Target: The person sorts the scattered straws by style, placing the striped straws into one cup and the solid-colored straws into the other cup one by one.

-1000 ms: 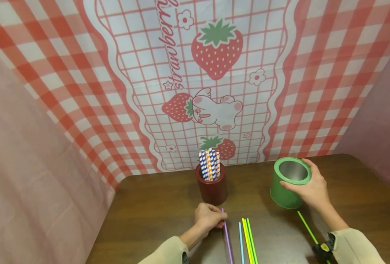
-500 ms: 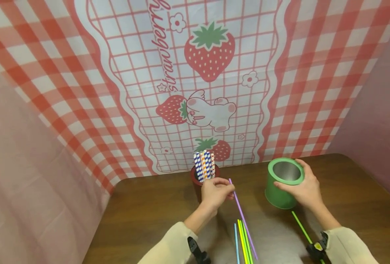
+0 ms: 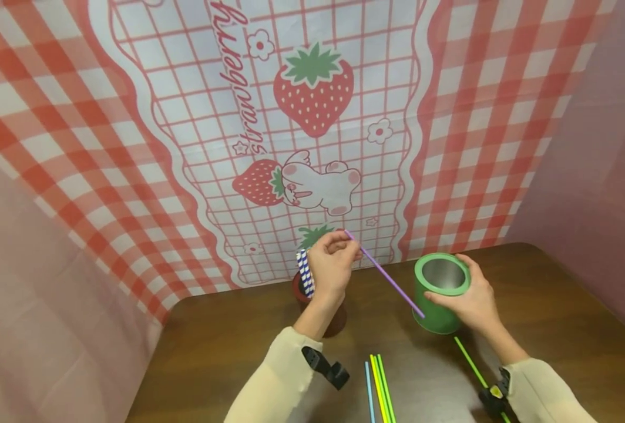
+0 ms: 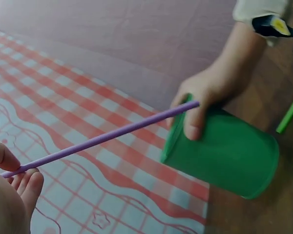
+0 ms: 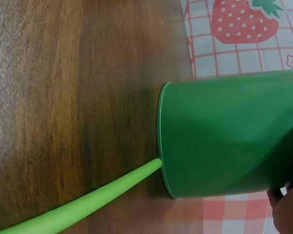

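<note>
A purple straw [image 3: 386, 274] is pinched near its upper end by my left hand [image 3: 331, 264], raised above the table. The straw slants down to the right, and its lower end overlaps the green can's side in the head view. My right hand [image 3: 473, 296] grips the green can [image 3: 434, 311] around its rim, thumb at the front. The can stands upright with its mouth facing up; its visible inner wall is bare metal. In the left wrist view the straw [image 4: 107, 136] points toward the can [image 4: 224, 151].
Behind my left hand stands a dark red cup [image 3: 338, 322], partly hidden, with striped paper straws [image 3: 305, 273]. Blue, yellow and green straws [image 3: 380, 388] lie at the table's front. Another green straw [image 3: 470, 359] lies under my right wrist. A strawberry-print cloth [image 3: 312, 94] hangs behind the table.
My left hand has lifted the purple straw off the table, raising it in front of the cup and swinging its lower end rightward to the can. My right hand keeps holding the can.
</note>
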The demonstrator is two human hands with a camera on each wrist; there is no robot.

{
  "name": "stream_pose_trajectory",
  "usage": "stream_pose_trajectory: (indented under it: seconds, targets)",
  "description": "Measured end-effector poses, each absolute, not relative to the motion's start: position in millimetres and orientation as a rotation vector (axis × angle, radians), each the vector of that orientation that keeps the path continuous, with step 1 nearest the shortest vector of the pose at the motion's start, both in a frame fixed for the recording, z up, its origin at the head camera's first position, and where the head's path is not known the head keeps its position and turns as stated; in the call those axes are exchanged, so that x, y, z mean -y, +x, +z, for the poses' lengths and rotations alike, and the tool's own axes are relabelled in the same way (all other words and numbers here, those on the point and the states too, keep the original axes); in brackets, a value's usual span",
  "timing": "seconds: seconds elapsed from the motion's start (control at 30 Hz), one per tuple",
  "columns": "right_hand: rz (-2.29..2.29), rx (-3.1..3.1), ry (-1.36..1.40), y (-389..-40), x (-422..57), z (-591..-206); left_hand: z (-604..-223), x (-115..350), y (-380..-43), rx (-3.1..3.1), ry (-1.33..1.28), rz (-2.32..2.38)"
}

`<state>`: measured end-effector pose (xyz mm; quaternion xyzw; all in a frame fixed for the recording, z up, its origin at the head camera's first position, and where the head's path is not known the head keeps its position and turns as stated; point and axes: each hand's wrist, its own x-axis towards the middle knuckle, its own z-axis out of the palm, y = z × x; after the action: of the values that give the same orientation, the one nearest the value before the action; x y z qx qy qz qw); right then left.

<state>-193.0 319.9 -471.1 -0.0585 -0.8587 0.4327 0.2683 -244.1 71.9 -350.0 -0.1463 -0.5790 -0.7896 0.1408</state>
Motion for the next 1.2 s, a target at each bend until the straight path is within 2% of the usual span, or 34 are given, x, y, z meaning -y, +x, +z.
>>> stream_pose_trajectory:
  seconds: [0.23, 0.5, 0.7, 0.8, 1.03, 1.2]
  targets:
    - [1.172, 2.320, -0.157, -194, -316, -471, -338, -87, -249, 1.569, -0.450, -2.237]
    - [1.170, 2.319, -0.152, -194, -315, -471, -343, -108, -248, 1.609, -0.401, -2.146]
    - [1.165, 2.312, -0.156, -195, -316, -473, -348, -127, -233, 1.704, -0.458, -2.097]
    - [1.170, 2.319, -0.161, -195, -316, -474, -358, -136, -225, 1.725, -0.502, -2.090]
    - [1.178, 2.312, -0.151, -191, -317, -473, -406, -164, -237, 1.767, -0.558, -2.044]
    - [1.164, 2.309, -0.148, -191, -318, -472, -419, -174, -236, 1.801, -0.593, -2.065]
